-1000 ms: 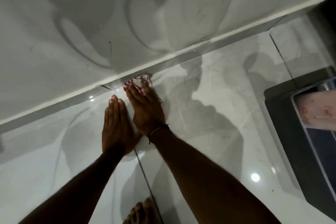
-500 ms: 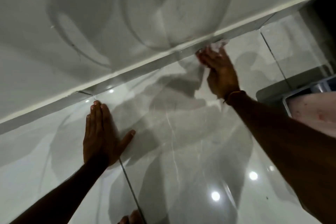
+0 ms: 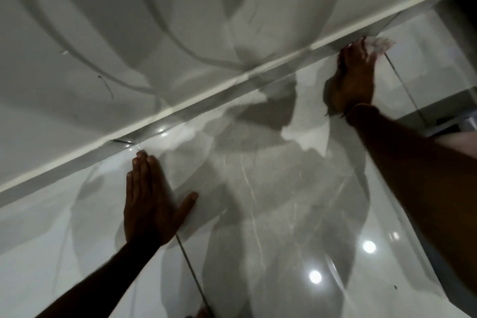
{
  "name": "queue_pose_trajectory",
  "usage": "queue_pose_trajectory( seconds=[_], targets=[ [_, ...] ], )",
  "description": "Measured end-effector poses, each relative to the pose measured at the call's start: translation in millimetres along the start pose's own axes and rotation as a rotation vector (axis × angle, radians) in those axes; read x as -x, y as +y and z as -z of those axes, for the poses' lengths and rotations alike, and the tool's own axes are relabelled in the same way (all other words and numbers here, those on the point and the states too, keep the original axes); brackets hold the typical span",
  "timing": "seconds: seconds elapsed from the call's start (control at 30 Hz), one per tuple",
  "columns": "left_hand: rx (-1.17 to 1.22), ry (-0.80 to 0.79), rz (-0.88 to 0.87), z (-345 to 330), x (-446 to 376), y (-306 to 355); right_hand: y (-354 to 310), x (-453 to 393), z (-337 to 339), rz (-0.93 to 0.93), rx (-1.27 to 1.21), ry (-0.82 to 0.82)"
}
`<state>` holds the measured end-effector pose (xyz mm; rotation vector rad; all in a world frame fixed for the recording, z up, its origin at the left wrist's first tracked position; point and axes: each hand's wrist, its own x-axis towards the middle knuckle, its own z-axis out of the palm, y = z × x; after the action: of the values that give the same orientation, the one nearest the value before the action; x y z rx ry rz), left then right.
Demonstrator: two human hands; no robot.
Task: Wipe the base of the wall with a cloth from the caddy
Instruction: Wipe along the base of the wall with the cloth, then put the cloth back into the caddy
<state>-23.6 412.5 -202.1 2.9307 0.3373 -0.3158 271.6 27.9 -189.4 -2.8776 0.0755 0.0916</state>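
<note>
My right hand presses a cloth against the wall base; my left hand, open flat, braces on the floor.

The left hand lies flat on the glossy floor, fingers together, thumb spread. The right hand presses a pale, blurred cloth at the wall base, by a floor joint.

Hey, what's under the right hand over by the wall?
A pale, crumpled cloth pokes out past the fingertips of the right hand, pressed to the glossy marble floor tile at the skirting. The hand covers the rest of the cloth, so its full shape stays hidden.
</note>
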Motion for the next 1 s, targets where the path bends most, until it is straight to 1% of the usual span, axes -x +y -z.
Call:
queue_pose_trajectory(
  seconds=[0.1, 0.17, 0.23, 0.3, 0.4, 0.47, 0.53, 0.63, 0.7, 0.77, 0.8, 0.93, 1.0],
  targets=[
    [0.009, -0.007, -0.007, 2.6, 0.6, 1.4, -46.1, 41.1, -26.7, 0.087, -0.037, 0.055],
    [0.01, -0.016, -0.008, 3.8, 1.9, 1.2, -86.0, 69.0, -42.4, 0.078, -0.147, 0.091],
    [0.009, -0.013, -0.018, 3.3, 2.6, 0.1, -125.6, 100.3, -56.8, 0.042, -0.245, 0.032],
    [0.003, 0.002, -0.031, 1.9, 3.6, -0.7, -163.4, 137.2, -69.9, 0.063, -0.28, -0.058],
    [-0.001, 0.01, -0.045, -2.1, 2.6, -3.3, -226.5, 189.7, -82.9, 0.237, -0.356, -0.091],
    [-0.004, -0.006, -0.052, -3.1, 1.5, -5.7, -264.9, 219.2, -83.5, 0.314, -0.424, -0.191],
    [-0.013, -0.034, -0.06, -2.7, 0.6, -5.8, -282.6, 233.7, -89.0, 0.341, -0.458, -0.21],
    [-0.018, -0.054, -0.069, -0.4, 0.1, -6.1, -274.4, 228.1, -89.6, 0.425, -0.453, -0.236],
    [0.004, -0.103, -0.072, 6.1, 0.0, -7.6, -269.3, 218.6, -79.5, 0.453, -0.52, -0.363],
    [0.038, -0.177, -0.085, 18.1, 0.0, -9.7, -271.9, 216.5, -56.4, 0.379, -0.659, -0.522],
    [0.055, -0.198, -0.093, 28.7, 1.1, -9.0, -271.2, 218.4, -42.3, 0.302, -0.757, -0.559],
    [0.066, -0.225, -0.08, 86.0, 19.7, 4.1, -250.5, 250.0, 30.5, -0.051, -1.073, -0.579],
    [0.055, -0.258, -0.113, 118.5, 34.3, 19.8, -231.7, 277.2, 67.9, -0.245, -1.225, -0.544]
  ],
)
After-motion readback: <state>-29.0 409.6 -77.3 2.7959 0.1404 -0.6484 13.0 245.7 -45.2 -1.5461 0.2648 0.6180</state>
